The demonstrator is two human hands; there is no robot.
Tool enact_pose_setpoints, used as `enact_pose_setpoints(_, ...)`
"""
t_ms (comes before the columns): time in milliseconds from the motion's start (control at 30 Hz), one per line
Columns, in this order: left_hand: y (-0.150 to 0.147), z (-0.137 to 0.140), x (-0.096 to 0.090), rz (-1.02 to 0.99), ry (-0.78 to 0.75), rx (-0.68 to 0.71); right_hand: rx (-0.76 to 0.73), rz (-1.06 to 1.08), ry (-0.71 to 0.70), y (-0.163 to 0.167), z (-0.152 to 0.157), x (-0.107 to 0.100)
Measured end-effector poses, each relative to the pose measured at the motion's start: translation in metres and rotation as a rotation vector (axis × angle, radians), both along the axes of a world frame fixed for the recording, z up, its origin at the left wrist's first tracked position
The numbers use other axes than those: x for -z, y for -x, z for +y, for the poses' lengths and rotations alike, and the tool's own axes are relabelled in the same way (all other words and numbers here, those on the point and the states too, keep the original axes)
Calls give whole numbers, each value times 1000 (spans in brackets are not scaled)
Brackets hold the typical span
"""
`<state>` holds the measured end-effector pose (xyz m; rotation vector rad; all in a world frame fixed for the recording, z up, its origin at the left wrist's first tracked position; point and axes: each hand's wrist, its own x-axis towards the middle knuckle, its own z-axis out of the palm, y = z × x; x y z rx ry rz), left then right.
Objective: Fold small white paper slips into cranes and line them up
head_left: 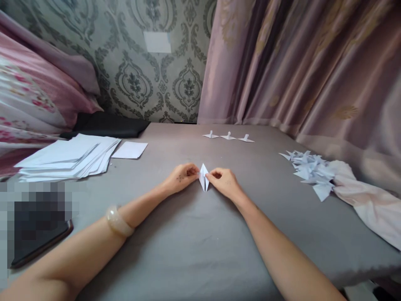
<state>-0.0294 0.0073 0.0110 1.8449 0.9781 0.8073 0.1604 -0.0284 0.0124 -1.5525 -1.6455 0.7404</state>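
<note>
Two hands meet in the middle of a grey table [194, 251]. Between them stands a small folded paper [204, 177], white and pointy. The left hand [183, 177] pinches its left side with closed fingertips. The right hand [224, 182] pinches its right side the same way, fingers curled in. The paper touches the table at its bottom tip.

The left arm wears a pale bracelet [118, 222] at the wrist.

Far back on the table sit three little paper shapes [228, 136] in a row. To the right lies a heap of folded papers [310, 170], just beside a pink cloth [369, 205]. To the left is a stack of flat white sheets [69, 157], with one single sheet [129, 149] next to it. A dark phone [40, 244] lies near the left elbow.
</note>
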Motion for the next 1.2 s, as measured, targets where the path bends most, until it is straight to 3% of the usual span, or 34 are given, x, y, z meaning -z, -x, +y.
enact_pose_setpoints(133, -1, -4, -11, -288, 80, -155, 10, 339, 17, -3, -2, -11)
enact_pose_setpoints(200, -2, -6, -17, -420, 129, -166, 14, 466, 61, -7, -4, -20)
enact_pose_setpoints(300, -3, -10, -23, -538, 200, -109, -99, 607, 108, -11, -6, -29)
enact_pose_setpoints(600, -6, -17, -27, -669, 281, 96, -262, 624, 106, -13, -7, -24)
enact_pose_setpoints(1200, -4, -18, -29, -717, 394, 223, -333, 755, 151, -8, -14, -31)
